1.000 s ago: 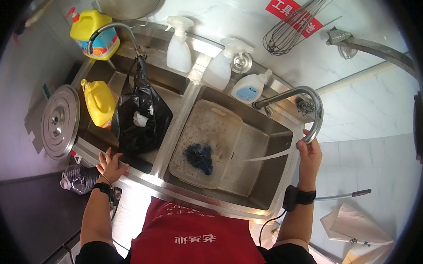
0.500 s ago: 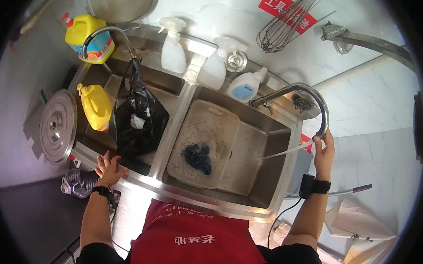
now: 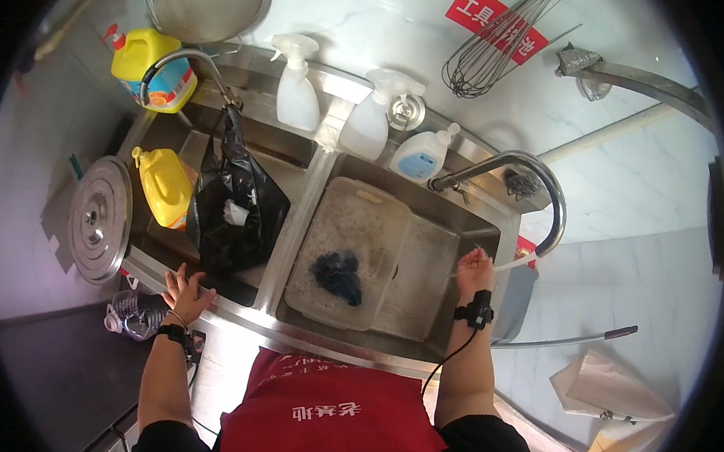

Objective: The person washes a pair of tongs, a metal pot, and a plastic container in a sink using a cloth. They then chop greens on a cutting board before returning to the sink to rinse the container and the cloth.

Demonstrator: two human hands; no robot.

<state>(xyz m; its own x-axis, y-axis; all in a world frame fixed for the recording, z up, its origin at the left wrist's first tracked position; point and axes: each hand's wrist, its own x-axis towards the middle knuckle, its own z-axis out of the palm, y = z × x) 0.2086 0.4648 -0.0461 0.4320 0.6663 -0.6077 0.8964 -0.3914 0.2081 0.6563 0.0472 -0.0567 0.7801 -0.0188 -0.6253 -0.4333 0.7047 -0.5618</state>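
Observation:
My left hand (image 3: 186,294) rests on the front rim of the left sink basin, fingers spread, holding nothing. Over the right side of the right sink basin (image 3: 448,283), my right hand (image 3: 473,271) is in the stream of water (image 3: 513,262) from the curved faucet (image 3: 554,199). Its palm is turned up and the fingers are loosely curled, with nothing seen in them. A translucent plastic tub (image 3: 384,225) sits in this basin, holding sudsy water and a dark blue cloth (image 3: 337,277).
A black plastic bag (image 3: 238,210) hangs from the left faucet (image 3: 205,60), beside a yellow jug (image 3: 165,185). Spray bottles (image 3: 296,89) and a white soap bottle (image 3: 421,154) line the back ledge. A round metal lid (image 3: 100,219) leans at left; a whisk (image 3: 495,50) hangs above.
My right hand has left the faucet's spout and moved left and down into the water stream. The faucet end has turned slightly, and my left hand has stayed on the rim.

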